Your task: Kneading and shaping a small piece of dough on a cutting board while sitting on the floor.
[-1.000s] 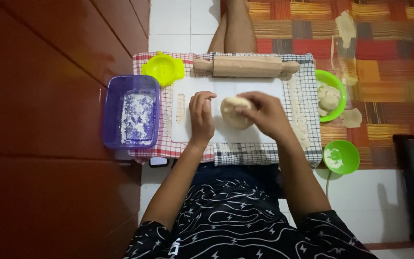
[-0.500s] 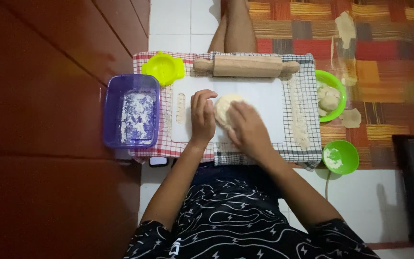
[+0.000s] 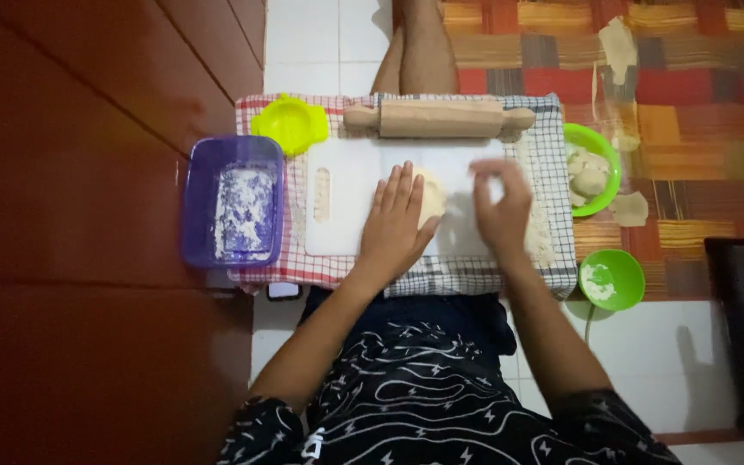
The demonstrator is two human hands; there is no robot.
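Pressing the pale flattened dough disc (image 3: pixel 430 196) onto the white plastic cutting board (image 3: pixel 346 207), the left hand (image 3: pixel 398 226) lies open-palmed; the right hand (image 3: pixel 499 205), formerly cupping it, has lifted away, fingers loosely curled, empty.

Both forearms reach forward from the body, bare below short patterned sleeves, and angle slightly toward each other. The left hand (image 3: pixel 398 220) lies palm down with its fingers straight, close together and pointing away from the body. The right hand (image 3: pixel 501 202) is blurred, raised a little, its fingers loosely curled and the thumb toward the left hand
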